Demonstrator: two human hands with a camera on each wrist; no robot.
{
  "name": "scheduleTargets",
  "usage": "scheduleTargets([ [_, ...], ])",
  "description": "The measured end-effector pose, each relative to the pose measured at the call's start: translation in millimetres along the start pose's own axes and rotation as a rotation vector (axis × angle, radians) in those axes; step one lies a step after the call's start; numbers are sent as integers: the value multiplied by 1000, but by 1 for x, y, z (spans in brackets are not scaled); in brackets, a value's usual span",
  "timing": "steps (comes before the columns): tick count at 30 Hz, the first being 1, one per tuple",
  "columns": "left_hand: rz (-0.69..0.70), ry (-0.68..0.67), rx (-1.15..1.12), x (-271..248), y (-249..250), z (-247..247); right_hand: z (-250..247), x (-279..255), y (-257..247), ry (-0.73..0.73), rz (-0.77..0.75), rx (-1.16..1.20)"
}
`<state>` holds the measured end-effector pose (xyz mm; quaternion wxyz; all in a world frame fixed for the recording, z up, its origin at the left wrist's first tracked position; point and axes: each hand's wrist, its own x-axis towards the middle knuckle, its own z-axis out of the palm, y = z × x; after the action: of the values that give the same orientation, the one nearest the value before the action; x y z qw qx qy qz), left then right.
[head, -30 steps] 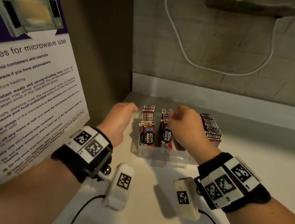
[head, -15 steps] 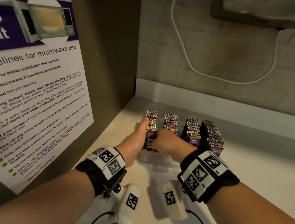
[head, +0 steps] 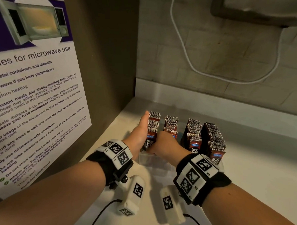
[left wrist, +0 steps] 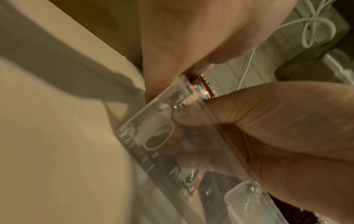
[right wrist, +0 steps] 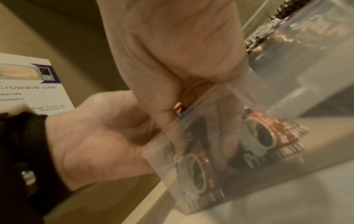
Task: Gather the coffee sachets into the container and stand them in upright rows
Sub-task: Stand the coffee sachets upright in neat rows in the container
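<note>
The left hand lies flat and straight-fingered against the outer left side of the clear container, its thumb stretched along the tops of the leftmost row of coffee sachets. The right hand reaches over the container's near wall and down into it; the wrist views show its fingers curled inside, around the front sachets of that same leftmost row, with the thumb on the near face. The two hands nearly touch at the container's near left corner.

Inside the container, the sachets stand upright in four rows running from the near wall toward the far one. The two rows on the container's right stand taller and lean slightly away from the hands.

The container rests on a pale counter, close to its back left corner. To the container's left, a microwave-use poster hangs on a dark side panel. Behind the container rises a tiled wall, where a white cable loops down.
</note>
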<state>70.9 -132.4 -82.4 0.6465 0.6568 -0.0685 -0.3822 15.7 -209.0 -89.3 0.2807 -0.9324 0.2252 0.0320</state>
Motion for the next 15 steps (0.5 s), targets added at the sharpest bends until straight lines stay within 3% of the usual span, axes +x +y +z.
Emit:
scheduleTargets([
  [15,-27,16,-29,-2,-4,-1,1,-2,-1,7,-10,-40],
])
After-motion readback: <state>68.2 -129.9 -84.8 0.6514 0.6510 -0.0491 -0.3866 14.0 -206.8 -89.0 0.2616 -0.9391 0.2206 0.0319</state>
